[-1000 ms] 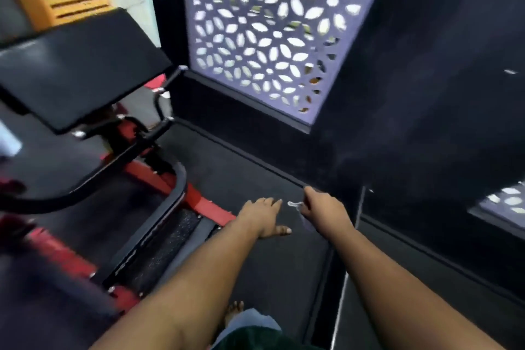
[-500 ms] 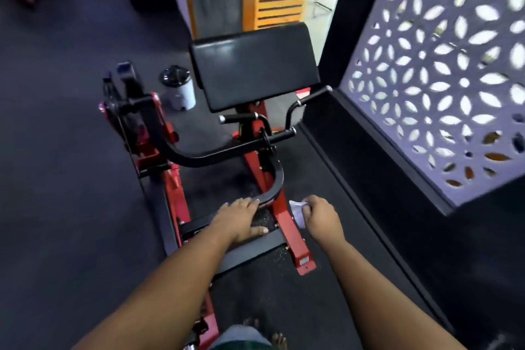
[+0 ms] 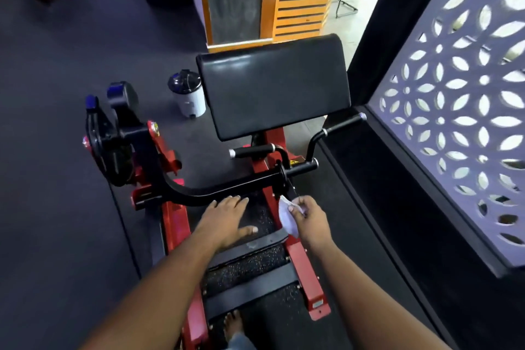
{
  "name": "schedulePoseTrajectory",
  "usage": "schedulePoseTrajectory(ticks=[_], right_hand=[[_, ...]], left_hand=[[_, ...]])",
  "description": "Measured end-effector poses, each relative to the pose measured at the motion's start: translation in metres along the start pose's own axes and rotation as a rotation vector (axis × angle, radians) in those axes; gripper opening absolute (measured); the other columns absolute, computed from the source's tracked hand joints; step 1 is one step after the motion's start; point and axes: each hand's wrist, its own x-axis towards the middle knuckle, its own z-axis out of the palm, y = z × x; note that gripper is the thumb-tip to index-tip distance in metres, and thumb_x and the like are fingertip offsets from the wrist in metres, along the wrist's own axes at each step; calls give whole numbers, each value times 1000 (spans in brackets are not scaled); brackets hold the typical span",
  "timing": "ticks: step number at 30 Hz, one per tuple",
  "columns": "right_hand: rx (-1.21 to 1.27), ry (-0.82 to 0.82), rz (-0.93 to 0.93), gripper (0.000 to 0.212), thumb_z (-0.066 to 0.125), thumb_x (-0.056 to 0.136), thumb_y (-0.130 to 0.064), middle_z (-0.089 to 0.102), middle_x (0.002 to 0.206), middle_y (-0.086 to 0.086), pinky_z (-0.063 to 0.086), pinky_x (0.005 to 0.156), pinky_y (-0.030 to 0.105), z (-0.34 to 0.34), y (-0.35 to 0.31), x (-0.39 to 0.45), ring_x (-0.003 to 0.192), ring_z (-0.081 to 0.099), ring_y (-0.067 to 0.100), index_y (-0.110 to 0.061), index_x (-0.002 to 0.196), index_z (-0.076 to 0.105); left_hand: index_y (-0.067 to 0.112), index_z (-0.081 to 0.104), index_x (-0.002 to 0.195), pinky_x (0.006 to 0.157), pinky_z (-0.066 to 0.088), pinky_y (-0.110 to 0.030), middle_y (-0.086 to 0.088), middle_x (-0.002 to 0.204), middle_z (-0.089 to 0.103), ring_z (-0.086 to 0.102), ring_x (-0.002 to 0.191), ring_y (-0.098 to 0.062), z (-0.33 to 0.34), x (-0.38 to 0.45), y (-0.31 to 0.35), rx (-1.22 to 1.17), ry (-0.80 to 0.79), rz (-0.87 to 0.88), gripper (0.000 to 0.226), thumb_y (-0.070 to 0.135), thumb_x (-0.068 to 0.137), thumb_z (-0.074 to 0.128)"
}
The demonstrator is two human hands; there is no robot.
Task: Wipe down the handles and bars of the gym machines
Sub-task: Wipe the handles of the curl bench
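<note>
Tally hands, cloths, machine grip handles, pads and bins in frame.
Hands: 2, left hand, right hand
White cloth: 1
Grip handles: 2, left grip, right grip
Black pad: 1
Pedal bin: 1
Total: 7

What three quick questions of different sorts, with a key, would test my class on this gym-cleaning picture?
1. True or false: the right hand pinches the white cloth.
2. Multiple choice: the left hand is
A. gripping a handle
B. flat and open, just below the curved black bar
C. holding the cloth
3. Fill in: the small white bin stands on the floor to the ____ of the black pad.

Key: 1 true; 2 B; 3 left.
</note>
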Motion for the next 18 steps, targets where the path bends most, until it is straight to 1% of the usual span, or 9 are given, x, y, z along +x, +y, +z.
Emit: schedulePoseTrajectory(ticks=[3,4,5,7,9,11,13,15,18], right_hand=[[6,24,-6,24,64,97,-20,73,108,-7,55,93,37,1,-2,44,102,68,11,-27,119,67],[-18,32,-9,27,62,98,-19,73,112,-7,55,95,37,0,-5,59,105,67,11,-25,124,67],[-35,43,-20,27,60,99,-19,73,112,-7,55,93,37,-3,-7,74,105,68,9,-23,125,68],[-53,96,-42,25,58,101,-20,74,105,-9,57,86,33,-13,-14,103,96,68,5,-23,121,71],[-71,187,-65,22,58,101,-22,74,96,-10,56,79,32,-29,-16,139,88,68,4,-23,118,72],[-103,273,-82,22,58,101,-24,74,92,-7,56,78,36,-44,-10,184,85,69,8,-23,117,72],[-143,329,-85,22,58,99,-23,75,93,-4,57,80,40,-54,-3,226,87,70,16,-25,116,72],[-242,375,-132,24,58,99,-19,77,99,1,56,82,39,-63,0,271,93,71,24,-23,117,71],[-438,473,-242,31,57,97,-10,73,121,1,50,88,33,-79,-1,325,111,66,23,-21,123,69]], left_hand=[[22,11,165,127,16,-49,-3,171,16,14,158,-22,-18,38,-7,32,14,61,92,75,96,40],[22,11,165,127,15,-50,-3,171,15,12,158,-21,-25,52,-8,41,11,78,91,75,96,41],[22,11,165,127,14,-50,-2,172,14,11,158,-21,-33,67,-8,48,9,96,91,74,96,41],[23,11,165,128,12,-49,-2,172,13,10,158,-21,-47,99,-5,53,16,133,91,73,96,42],[23,11,165,128,11,-49,-2,172,12,9,159,-21,-61,139,0,54,33,175,90,72,96,43],[23,11,165,128,11,-50,-3,172,13,9,158,-21,-69,183,7,64,45,217,90,71,97,45],[22,12,165,127,13,-51,-4,172,14,11,158,-22,-71,219,9,96,50,232,90,69,97,46],[22,12,165,127,14,-51,-4,172,14,11,158,-22,-67,255,3,134,45,228,89,68,97,47],[23,8,165,127,15,-50,-3,172,10,9,159,-21,-57,290,-16,204,8,237,85,64,100,44]])
